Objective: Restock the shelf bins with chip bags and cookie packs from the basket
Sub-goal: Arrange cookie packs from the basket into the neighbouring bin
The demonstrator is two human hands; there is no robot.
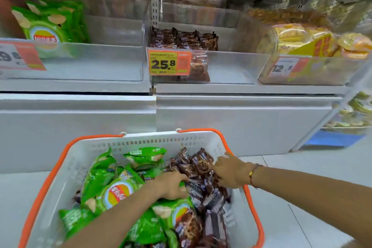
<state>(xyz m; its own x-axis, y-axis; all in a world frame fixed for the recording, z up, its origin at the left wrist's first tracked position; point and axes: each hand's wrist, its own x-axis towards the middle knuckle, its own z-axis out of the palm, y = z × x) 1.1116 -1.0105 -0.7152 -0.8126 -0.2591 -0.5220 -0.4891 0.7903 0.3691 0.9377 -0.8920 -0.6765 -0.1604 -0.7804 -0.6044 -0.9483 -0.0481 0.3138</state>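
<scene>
At the foot of the shelving, a white basket (pixel 80 159) with orange handles sits on the floor, heaped with green chip bags (pixel 108 187) on its left side and brown cookie packs (pixel 203 197) on its right. Both hands are down among the cookie packs: the left hand (pixel 171 187) has its fingers curled into the pile, and the right hand (pixel 229 173) lies just beside it with fingers closing over a pack near the basket's right rim; motion blur prevents confirming exactly which pack either one holds. On the shelf above, the left bin (pixel 90 70) holds a small upright group of chip bags (pixel 50 24) at its left end, with most of its floor bare. The middle bin (pixel 231 70) carries a short row of cookie packs (pixel 184 39) at the back left, plus one more behind the orange price tag (pixel 169 62); its right half is bare. The right bin (pixel 322 74) holds yellow-wrapped goods that are not part of this job. Judged from stock levels, restocking is at an early stage: the basket remains near full and both target bins are mostly unfilled. Not assessable: the basket's near edge and lowest layer, cut off at the frame bottom; the upper shelf contents, which are badly blurred; the left price label, cropped at the frame edge.
</scene>
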